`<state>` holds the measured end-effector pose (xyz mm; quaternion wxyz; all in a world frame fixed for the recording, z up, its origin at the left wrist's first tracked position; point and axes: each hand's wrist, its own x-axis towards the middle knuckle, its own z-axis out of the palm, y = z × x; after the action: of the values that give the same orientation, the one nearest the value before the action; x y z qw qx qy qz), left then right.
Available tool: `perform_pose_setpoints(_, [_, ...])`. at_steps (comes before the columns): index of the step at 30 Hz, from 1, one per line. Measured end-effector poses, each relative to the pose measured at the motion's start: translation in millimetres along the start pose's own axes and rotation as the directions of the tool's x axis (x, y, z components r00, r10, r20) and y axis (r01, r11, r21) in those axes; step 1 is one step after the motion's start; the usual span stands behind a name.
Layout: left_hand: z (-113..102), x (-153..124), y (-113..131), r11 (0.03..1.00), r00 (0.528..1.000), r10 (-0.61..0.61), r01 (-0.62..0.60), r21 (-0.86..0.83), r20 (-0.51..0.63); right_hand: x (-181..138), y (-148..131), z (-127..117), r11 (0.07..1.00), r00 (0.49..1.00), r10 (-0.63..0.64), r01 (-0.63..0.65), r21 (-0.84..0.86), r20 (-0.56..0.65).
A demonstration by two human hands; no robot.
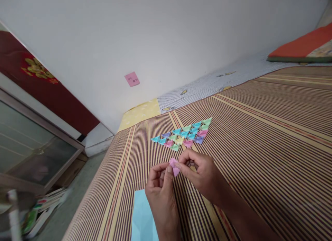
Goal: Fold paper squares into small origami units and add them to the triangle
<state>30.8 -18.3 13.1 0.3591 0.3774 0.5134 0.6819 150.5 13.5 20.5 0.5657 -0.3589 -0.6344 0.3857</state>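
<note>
I report my left hand point(161, 190) and right hand point(204, 171) both pinched on the pink folded paper point(176, 171) between them, long axis running near to far.

The head-worn view looks forward and down from above the near part of the mat point(259, 130), with the left hand point(161, 189) and right hand point(204, 169) close at lower middle, the wall point(181, 33) farther off across the top, and floor point(75, 189) at lower left.
</note>
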Motion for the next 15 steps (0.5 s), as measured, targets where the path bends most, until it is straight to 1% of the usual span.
perform_pose_setpoints(3, [-0.7, 0.1, -1.0, 0.999, 1.000, 0.014, -0.013, 0.044, -0.015, -0.3, 0.4, 0.3, 1.000, 1.000, -0.006, 0.006, -0.018, -0.004])
perform_pose_setpoints(7, [1.6, -1.5, 0.1, 0.991, 0.994, 0.079, -0.069, 0.112, -0.081, 0.1, 0.6, 2.5, 1.000, 1.000, -0.015, 0.014, -0.010, -0.012])
perform_pose_setpoints(10, [3.5, -2.6, 1.2, 0.989, 0.988, 0.099, -0.085, 0.119, -0.118, 0.4, 0.1, 3.7, 1.000, 1.000, -0.008, 0.008, 0.010, -0.012])
perform_pose_setpoints(13, [3.9, -2.3, 0.4, 0.991, 0.988, 0.103, -0.093, 0.095, -0.113, 0.5, -0.6, 3.5, 1.000, 1.000, 0.000, 0.000, 0.029, -0.008])
perform_pose_setpoints(15, [3.4, -1.7, -0.7, 0.991, 0.989, 0.112, -0.104, 0.082, -0.099, 0.5, -1.2, 2.5, 0.997, 0.999, 0.026, -0.028, 0.076, 0.020])
